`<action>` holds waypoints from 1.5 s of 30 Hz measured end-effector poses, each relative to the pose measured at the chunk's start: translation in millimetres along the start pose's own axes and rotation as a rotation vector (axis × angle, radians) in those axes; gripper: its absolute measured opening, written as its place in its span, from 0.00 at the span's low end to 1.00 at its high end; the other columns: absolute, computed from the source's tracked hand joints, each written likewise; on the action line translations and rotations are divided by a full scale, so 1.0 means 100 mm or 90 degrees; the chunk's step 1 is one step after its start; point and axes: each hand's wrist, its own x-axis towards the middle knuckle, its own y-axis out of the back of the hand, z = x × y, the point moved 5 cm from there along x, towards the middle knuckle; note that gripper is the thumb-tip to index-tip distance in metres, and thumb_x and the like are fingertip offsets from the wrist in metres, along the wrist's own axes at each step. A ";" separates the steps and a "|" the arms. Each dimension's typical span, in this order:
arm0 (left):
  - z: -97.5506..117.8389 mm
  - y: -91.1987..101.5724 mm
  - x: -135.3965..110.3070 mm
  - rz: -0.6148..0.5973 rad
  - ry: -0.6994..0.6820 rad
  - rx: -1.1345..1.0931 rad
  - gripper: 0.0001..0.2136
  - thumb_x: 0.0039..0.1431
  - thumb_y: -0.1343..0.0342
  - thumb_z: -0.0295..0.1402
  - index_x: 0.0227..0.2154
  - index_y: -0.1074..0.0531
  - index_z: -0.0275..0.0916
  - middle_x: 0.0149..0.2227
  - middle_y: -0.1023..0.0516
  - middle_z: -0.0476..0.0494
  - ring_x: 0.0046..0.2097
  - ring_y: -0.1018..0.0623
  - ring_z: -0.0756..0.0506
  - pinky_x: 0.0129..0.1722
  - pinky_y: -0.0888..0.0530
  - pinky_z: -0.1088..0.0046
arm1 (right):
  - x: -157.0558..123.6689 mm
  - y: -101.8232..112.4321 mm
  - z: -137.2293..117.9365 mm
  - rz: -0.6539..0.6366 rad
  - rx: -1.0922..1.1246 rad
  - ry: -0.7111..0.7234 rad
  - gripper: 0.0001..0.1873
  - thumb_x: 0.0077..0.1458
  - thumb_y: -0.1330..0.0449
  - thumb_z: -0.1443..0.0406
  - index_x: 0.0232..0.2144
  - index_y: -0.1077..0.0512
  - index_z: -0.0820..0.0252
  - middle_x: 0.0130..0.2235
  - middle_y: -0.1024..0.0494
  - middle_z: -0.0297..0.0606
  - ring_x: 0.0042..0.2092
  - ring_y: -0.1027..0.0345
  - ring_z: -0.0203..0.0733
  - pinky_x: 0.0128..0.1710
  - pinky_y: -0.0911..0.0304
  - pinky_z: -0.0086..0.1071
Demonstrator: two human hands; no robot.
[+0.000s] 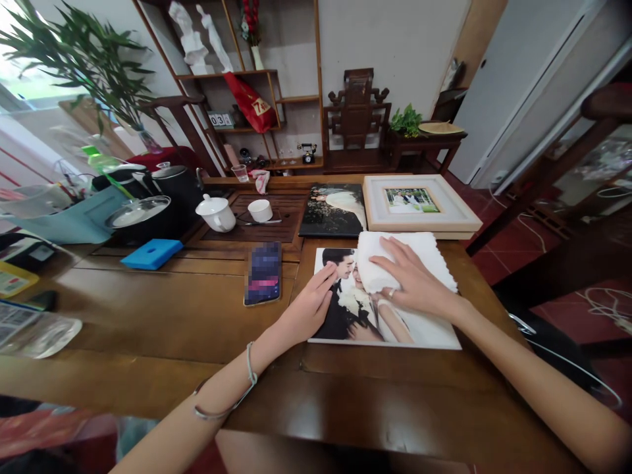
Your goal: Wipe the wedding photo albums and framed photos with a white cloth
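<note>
The right hand (pixel 411 280) lies spread over the white cloth (pixel 435 253); the left hand (pixel 313 306), flat and grasping nothing, rests on the photo panel (pixel 364 316) beneath both; uneven pressure could make the panel slide.

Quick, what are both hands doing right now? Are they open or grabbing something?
Left hand: open, fingers resting on the couple's photo.
Right hand: open, fingers spread over the white cloth.
</note>
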 end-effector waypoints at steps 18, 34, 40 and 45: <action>-0.01 0.01 0.00 -0.013 0.011 -0.002 0.22 0.70 0.62 0.30 0.65 0.46 0.38 0.69 0.47 0.37 0.70 0.48 0.41 0.68 0.46 0.54 | -0.08 -0.04 -0.03 0.001 -0.042 -0.042 0.38 0.54 0.46 0.64 0.66 0.47 0.60 0.69 0.48 0.43 0.69 0.62 0.52 0.66 0.61 0.55; 0.01 0.03 0.01 -0.005 -0.005 -0.018 0.21 0.70 0.62 0.29 0.63 0.41 0.38 0.68 0.45 0.36 0.69 0.46 0.42 0.68 0.44 0.55 | -0.49 -0.14 -1.04 -0.103 -0.013 0.109 0.42 0.51 0.44 0.63 0.67 0.49 0.66 0.69 0.52 0.51 0.68 0.66 0.67 0.62 0.60 0.68; -0.01 0.00 0.01 -0.009 0.003 0.000 0.22 0.70 0.63 0.29 0.65 0.46 0.36 0.68 0.47 0.35 0.70 0.48 0.42 0.68 0.47 0.55 | -0.04 -0.08 -0.21 -0.034 -0.054 -0.058 0.38 0.55 0.47 0.64 0.67 0.48 0.62 0.69 0.51 0.45 0.69 0.65 0.58 0.65 0.62 0.60; -0.03 -0.01 0.01 -0.003 0.005 0.002 0.22 0.70 0.63 0.30 0.65 0.46 0.36 0.68 0.47 0.36 0.70 0.48 0.42 0.68 0.47 0.56 | -0.04 -0.10 -0.16 -0.018 -0.118 -0.116 0.37 0.56 0.48 0.64 0.66 0.47 0.67 0.69 0.50 0.52 0.68 0.63 0.65 0.62 0.59 0.64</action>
